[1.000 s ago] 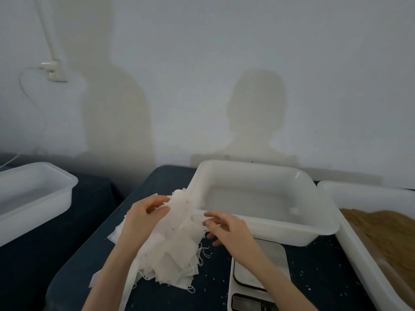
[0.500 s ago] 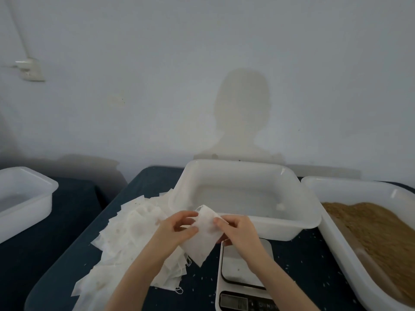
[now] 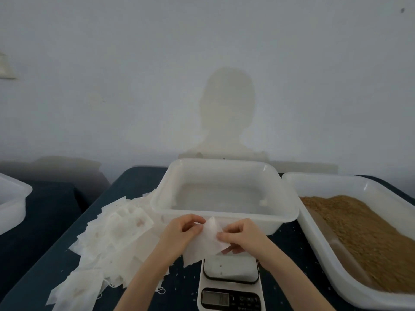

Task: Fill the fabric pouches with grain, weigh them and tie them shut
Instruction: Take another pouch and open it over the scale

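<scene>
I hold one white fabric pouch (image 3: 205, 242) in the air above the far edge of the kitchen scale (image 3: 231, 282). My left hand (image 3: 179, 233) pinches its upper left edge and my right hand (image 3: 241, 236) pinches its right edge. A loose pile of empty white pouches (image 3: 107, 245) lies on the dark table to the left. Brown grain (image 3: 363, 239) fills the white tray (image 3: 318, 182) at the right.
An empty white plastic tub (image 3: 224, 167) stands just behind my hands. Another white tub (image 3: 13, 200) sits at the far left on a separate dark surface. Stray grains dot the dark table (image 3: 134, 178). A pale wall rises behind the table.
Both hands lifted one pouch off the pile and carried it right, over the scale. The view also swung right, bringing the grain tray further in.
</scene>
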The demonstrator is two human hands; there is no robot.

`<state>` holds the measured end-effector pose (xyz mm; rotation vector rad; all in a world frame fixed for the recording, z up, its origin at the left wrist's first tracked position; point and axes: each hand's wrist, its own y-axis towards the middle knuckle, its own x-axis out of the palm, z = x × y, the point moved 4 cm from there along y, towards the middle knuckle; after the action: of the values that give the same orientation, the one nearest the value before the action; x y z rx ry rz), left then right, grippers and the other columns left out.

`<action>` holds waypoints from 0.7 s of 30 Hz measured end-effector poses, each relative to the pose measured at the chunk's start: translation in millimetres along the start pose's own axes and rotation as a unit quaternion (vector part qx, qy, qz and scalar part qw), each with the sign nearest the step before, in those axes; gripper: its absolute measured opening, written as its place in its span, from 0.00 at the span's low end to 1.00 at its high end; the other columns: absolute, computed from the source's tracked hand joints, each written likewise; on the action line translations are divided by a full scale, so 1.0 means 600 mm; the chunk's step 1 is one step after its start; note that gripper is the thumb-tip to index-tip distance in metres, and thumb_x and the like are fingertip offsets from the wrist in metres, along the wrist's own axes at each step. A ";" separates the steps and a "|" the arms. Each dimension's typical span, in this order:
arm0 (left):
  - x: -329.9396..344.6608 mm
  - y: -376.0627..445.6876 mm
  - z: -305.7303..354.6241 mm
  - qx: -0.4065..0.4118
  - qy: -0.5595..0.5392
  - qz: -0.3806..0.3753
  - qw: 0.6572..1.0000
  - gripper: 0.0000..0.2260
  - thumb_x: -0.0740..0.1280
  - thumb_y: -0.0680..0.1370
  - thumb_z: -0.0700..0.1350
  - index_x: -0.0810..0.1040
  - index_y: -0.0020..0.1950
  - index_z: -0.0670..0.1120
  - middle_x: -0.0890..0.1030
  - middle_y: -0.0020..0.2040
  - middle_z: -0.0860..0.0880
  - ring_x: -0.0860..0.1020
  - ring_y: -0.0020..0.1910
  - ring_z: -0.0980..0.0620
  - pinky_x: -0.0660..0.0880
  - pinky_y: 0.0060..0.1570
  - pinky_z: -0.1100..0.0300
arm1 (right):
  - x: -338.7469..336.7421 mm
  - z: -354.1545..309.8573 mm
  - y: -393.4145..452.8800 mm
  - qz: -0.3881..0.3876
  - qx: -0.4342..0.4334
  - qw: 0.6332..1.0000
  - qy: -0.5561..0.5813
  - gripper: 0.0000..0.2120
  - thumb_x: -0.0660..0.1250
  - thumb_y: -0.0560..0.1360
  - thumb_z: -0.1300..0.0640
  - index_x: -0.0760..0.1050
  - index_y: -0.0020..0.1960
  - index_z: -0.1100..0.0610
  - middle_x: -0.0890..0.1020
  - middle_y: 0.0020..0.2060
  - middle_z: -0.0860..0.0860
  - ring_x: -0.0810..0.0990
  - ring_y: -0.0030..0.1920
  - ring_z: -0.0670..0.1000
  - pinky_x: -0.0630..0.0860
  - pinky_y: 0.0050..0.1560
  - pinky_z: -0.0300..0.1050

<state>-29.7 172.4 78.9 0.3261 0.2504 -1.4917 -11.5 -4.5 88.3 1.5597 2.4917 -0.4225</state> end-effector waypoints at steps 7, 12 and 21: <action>0.043 -0.022 0.035 0.148 0.104 0.031 0.983 0.15 0.64 0.79 0.44 0.71 0.58 0.65 0.76 0.58 0.64 0.72 0.59 0.67 0.65 0.55 0.76 | -0.016 0.019 -0.002 0.054 -0.003 0.998 -0.031 0.16 0.74 0.71 0.48 0.73 0.31 0.54 0.80 0.29 0.47 0.81 0.31 0.44 0.71 0.31 0.31; 0.062 -0.043 0.067 0.364 0.313 0.089 0.872 0.11 0.60 0.77 0.47 0.82 0.51 0.57 0.75 0.63 0.51 0.71 0.61 0.55 0.69 0.58 0.60 | -0.027 0.030 -0.008 0.054 -0.019 0.998 -0.032 0.20 0.74 0.70 0.45 0.68 0.29 0.54 0.73 0.25 0.49 0.77 0.29 0.45 0.67 0.28 0.32; 0.067 -0.026 0.085 0.358 0.382 0.025 0.851 0.05 0.75 0.70 0.45 0.80 0.40 0.54 0.79 0.53 0.56 0.76 0.52 0.58 0.72 0.48 0.64 | -0.054 0.038 -0.016 0.005 0.011 0.998 -0.061 0.16 0.66 0.76 0.43 0.76 0.39 0.55 0.78 0.29 0.43 0.78 0.31 0.41 0.70 0.35 0.33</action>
<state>-44.2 115.9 110.8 1.5323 0.2969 -1.2883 -6.1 -43.3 77.5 1.5066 2.3949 -0.5279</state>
